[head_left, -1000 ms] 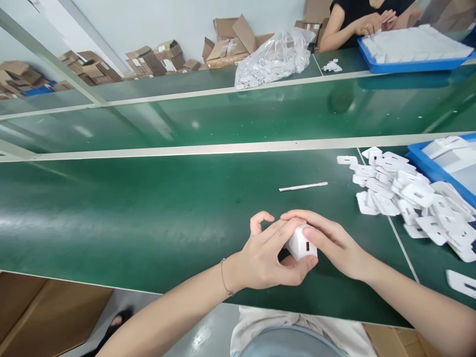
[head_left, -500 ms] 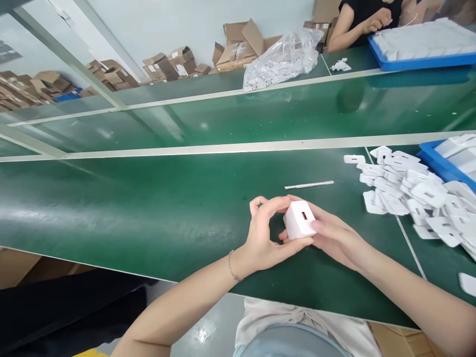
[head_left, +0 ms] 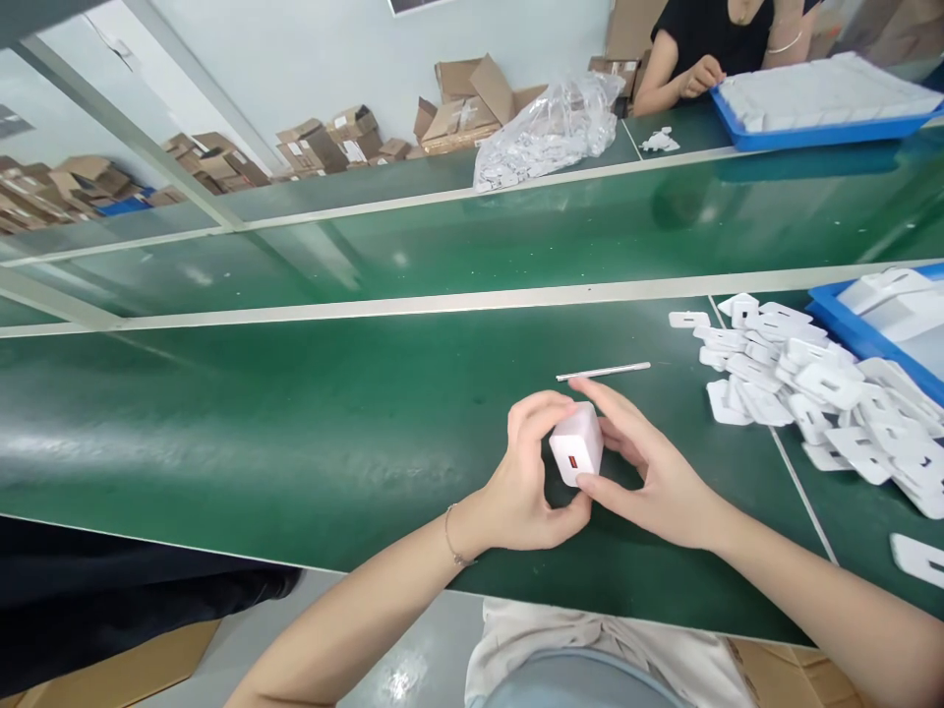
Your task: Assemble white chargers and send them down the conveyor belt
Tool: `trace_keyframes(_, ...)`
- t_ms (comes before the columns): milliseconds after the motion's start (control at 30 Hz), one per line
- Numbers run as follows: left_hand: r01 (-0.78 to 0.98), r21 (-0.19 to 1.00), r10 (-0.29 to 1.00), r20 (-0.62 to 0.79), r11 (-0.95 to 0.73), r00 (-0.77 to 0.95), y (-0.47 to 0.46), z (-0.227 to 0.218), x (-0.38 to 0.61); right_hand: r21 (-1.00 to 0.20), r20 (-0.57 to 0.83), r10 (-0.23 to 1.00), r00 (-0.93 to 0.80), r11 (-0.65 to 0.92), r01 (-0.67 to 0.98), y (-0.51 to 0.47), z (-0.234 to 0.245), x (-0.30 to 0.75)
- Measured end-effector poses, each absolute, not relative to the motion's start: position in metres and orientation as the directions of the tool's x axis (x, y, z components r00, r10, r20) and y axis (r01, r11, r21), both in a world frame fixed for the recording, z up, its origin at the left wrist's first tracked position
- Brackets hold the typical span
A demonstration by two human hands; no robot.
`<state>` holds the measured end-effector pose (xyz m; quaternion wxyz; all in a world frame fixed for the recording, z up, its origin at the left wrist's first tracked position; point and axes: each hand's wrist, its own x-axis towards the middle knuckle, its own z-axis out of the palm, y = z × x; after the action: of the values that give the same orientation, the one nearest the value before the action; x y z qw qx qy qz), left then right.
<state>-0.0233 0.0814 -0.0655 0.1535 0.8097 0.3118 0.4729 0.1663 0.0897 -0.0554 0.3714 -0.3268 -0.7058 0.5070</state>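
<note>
Above the green bench I hold a white USB charger (head_left: 576,444), a small block whose reddish port faces me and slightly down. My left hand (head_left: 532,472) curls round its left side, fingertips at the top edge and thumb at the bottom. On the other side my right hand (head_left: 653,467) grips it too: the thumb rests at the lower front corner and the bent fingers are partly hidden at its right side. The right index finger stretches up past the charger. Just beyond the hands lies a thin pale rod (head_left: 603,372).
White slotted plates (head_left: 818,379) lie heaped to my right beside a blue tray (head_left: 848,315) of white parts. A raised rail (head_left: 413,305) crosses behind the bench (head_left: 258,413). Beyond it are a plastic bag (head_left: 550,133), cardboard boxes (head_left: 461,123) and a co-worker (head_left: 708,49) at another blue tray (head_left: 826,136).
The charger has turned so its port face points more toward me and to the left. My right hand has opened wider, its index finger now stretched out, and its thumb has moved lower.
</note>
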Motion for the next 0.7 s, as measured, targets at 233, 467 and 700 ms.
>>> trace_keyframes(233,-0.008,0.929,0.848,0.342,-0.371,0.404,0.092,-0.06,-0.034,-0.895,0.351,0.835,-0.424,0.431,0.11,0.089,-0.057,0.163)
trace_keyframes(467,0.023,0.921,0.868,0.359,-0.39,0.343,0.096,-0.058,-0.042,-0.776,0.429,0.74,-0.519,0.595,0.207,0.09,-0.056,0.167)
trace_keyframes(700,-0.019,0.957,0.913,0.283,-0.29,0.295,0.094,-0.059,-0.036,-0.732,0.41,0.731,-0.546,0.621,0.281,0.091,-0.061,0.168)
